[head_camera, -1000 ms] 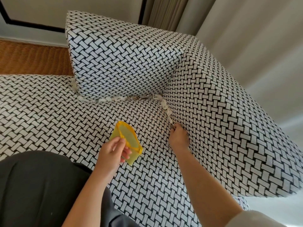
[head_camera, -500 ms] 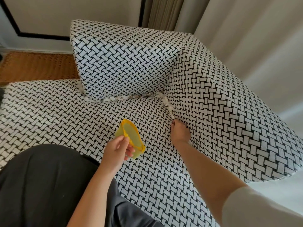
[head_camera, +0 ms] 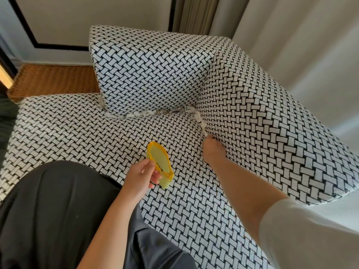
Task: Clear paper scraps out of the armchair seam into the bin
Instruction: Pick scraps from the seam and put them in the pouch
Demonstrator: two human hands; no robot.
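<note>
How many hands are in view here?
2. The left hand holds a small yellow bin over the seat; the right hand reaches the scrap-filled seam by the side cushion.

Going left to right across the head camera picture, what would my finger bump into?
Black clothes → yellow bin → right hand → white sleeve.

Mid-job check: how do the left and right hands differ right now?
The left hand grips the yellow bin above the seat, close to the lap; the right hand holds no bin and reaches to the paper scraps in the seam beside the armrest. The left arm is bent; the right arm is stretched out. Both hands are bare.
</note>
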